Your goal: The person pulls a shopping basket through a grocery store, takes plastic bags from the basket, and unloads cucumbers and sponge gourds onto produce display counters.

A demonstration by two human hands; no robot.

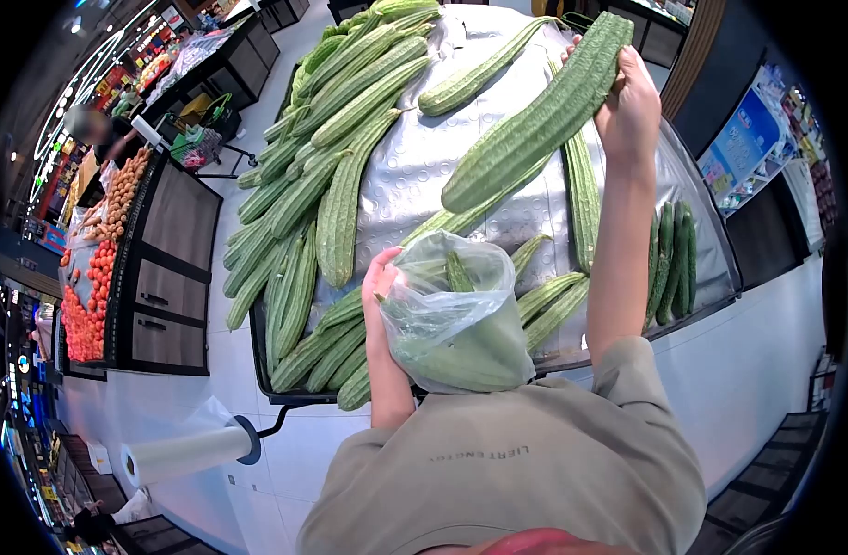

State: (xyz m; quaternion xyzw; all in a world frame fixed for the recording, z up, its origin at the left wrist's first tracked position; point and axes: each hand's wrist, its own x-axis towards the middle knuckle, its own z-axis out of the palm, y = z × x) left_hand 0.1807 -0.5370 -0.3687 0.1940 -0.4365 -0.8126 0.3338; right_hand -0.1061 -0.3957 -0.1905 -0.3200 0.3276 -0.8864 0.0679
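A large ridged green gourd (535, 120) is held up by my right hand (629, 106), whose fingers wrap round its upper end. It hangs at a slant over the silver-lined display (396, 199). Lower down, my left hand (380, 282) grips the side of a clear plastic bag (456, 324). Green gourds show through the bag, and the tip of one stands in its opening. The bag is below the raised gourd and close to my chest. More ridged gourds (350, 199) are piled along the display's left side, and a single one (484, 69) lies near the top.
Dark green cucumbers (672, 264) lie at the display's right. A plastic bag roll (188, 453) sticks out at the lower left. Further left are a stand (174, 268) with tomatoes (89, 305), a shopping cart (202, 143) and a person (119, 139).
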